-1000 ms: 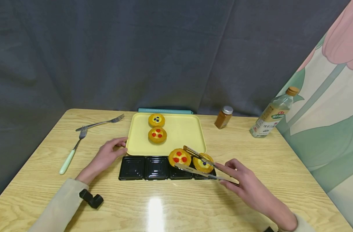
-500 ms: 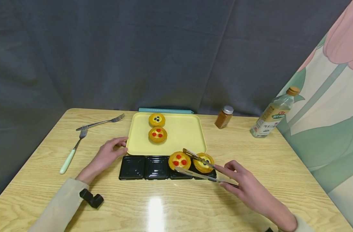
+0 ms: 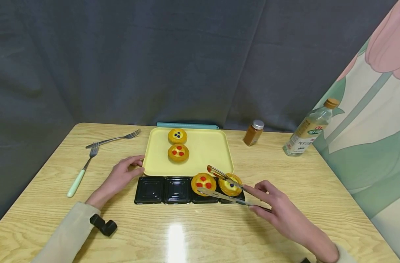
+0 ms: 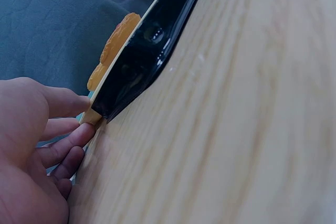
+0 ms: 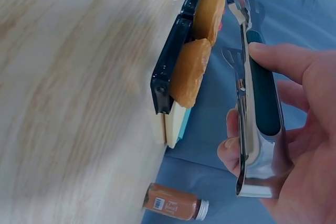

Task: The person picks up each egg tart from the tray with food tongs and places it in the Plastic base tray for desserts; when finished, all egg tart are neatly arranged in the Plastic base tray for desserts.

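Note:
My right hand (image 3: 279, 208) holds a pair of metal tongs (image 5: 262, 87) with dark green grips. Their arms are spread above the black four-part tray's right end, apart from the tarts below in the right wrist view. A tart with red berry pieces (image 3: 203, 182) sits in the third compartment of the black tray (image 3: 149, 190), beside a blueberry tart (image 3: 229, 187) in the rightmost one. My left hand (image 3: 124, 175) pinches the left edge of the yellow tray (image 3: 206, 146), thumb and fingertips at its corner. On that tray lie another red-berry tart (image 3: 178, 153) and another blueberry tart (image 3: 177, 136).
Two forks lie at the left, one plain metal (image 3: 114, 139), one with a pale green handle (image 3: 76, 182). A teal strip (image 3: 187, 126) lies behind the yellow tray. A brown spice jar (image 3: 253, 133) and a clear labelled bottle (image 3: 306, 131) stand at the right.
The red-berry tart between the tong arms has come down into the third compartment. The tongs are spread slightly wider around it. My left hand has stayed at the yellow tray.

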Available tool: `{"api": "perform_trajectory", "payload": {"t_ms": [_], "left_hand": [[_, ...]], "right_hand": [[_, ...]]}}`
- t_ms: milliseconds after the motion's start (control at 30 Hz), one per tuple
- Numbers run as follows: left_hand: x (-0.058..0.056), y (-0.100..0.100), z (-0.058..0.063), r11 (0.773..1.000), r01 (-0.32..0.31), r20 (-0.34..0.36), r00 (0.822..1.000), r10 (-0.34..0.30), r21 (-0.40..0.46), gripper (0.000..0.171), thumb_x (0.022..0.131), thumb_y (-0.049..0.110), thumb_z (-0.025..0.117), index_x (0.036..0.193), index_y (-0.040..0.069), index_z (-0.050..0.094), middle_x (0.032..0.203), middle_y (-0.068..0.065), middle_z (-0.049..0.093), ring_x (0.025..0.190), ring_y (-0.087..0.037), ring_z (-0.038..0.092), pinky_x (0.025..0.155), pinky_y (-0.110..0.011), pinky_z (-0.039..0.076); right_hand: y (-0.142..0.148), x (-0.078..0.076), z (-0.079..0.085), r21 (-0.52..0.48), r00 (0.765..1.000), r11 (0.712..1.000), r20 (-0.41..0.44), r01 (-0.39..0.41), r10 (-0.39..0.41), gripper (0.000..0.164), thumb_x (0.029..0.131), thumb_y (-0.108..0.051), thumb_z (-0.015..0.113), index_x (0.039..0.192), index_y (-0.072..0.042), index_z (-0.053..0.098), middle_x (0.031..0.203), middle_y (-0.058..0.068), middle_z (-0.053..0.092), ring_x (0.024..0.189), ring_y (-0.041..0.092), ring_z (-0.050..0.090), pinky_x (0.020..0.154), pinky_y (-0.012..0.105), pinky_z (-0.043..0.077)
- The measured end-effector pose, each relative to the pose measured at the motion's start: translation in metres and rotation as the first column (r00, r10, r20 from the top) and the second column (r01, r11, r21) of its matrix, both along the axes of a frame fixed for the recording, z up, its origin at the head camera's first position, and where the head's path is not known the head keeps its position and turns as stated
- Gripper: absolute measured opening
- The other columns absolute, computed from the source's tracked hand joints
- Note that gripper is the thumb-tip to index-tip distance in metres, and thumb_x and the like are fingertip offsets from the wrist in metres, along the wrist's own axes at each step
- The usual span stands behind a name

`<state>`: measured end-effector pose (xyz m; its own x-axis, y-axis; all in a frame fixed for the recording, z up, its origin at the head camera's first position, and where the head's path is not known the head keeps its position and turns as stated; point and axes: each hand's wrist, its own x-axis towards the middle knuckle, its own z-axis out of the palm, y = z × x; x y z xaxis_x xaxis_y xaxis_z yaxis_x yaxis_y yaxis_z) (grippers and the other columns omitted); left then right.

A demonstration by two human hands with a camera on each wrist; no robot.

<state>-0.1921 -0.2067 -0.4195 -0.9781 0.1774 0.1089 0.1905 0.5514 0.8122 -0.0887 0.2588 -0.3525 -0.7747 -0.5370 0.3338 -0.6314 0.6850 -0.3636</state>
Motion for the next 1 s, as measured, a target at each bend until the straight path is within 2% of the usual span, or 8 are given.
{"api": "perform_trajectory", "payload": {"t_ms": [300,500,733,1000], "left_hand": [[0.0,0.0,0.0,1.0,-0.001,0.005,1.0,0.001,0.002,0.051,0.099,0.014,0.065,0.145,-0.005,0.05,0.117,-0.015,0.061,0.115,-0.033,0.052,0.101,-0.054,0.036],[0.0,0.0,0.0,1.0,0.0,0.001,1.0,0.0,0.001,0.051,0.1,0.014,0.065,0.144,-0.006,0.05,0.118,-0.015,0.061,0.115,-0.033,0.052,0.101,-0.055,0.036],[0.001,0.0,0.0,1.0,-0.002,0.005,1.0,0.002,0.009,0.051,0.1,0.014,0.065,0.144,-0.005,0.05,0.117,-0.015,0.061,0.115,-0.034,0.052,0.103,-0.055,0.035],[0.001,0.0,0.001,1.0,0.006,-0.009,1.0,-0.005,0.012,0.051,0.099,0.014,0.065,0.144,-0.006,0.051,0.116,-0.015,0.062,0.114,-0.034,0.053,0.102,-0.055,0.036]], "right_hand": [[-0.003,-0.002,0.004,-0.01,0.999,0.999,0.024,0.034,-0.034,0.051,0.091,-0.013,0.077,0.14,-0.016,0.063,0.106,-0.009,0.05,0.081,0.007,0.048,0.063,0.024,0.045],[-0.008,-0.006,0.006,-0.023,1.0,1.0,0.016,0.019,-0.019,0.053,0.092,-0.012,0.076,0.143,-0.011,0.06,0.106,-0.009,0.05,0.08,0.004,0.046,0.064,0.025,0.045],[-0.016,-0.017,0.008,0.002,0.996,0.999,0.077,0.051,-0.051,0.053,0.095,-0.017,0.074,0.145,-0.011,0.057,0.104,-0.002,0.051,0.08,0.012,0.048,0.064,0.025,0.044],[-0.027,-0.033,0.01,0.012,0.99,0.998,0.127,0.066,-0.067,0.054,0.094,-0.015,0.074,0.145,-0.011,0.057,0.102,0.005,0.052,0.078,0.018,0.049,0.063,0.025,0.043]]}}
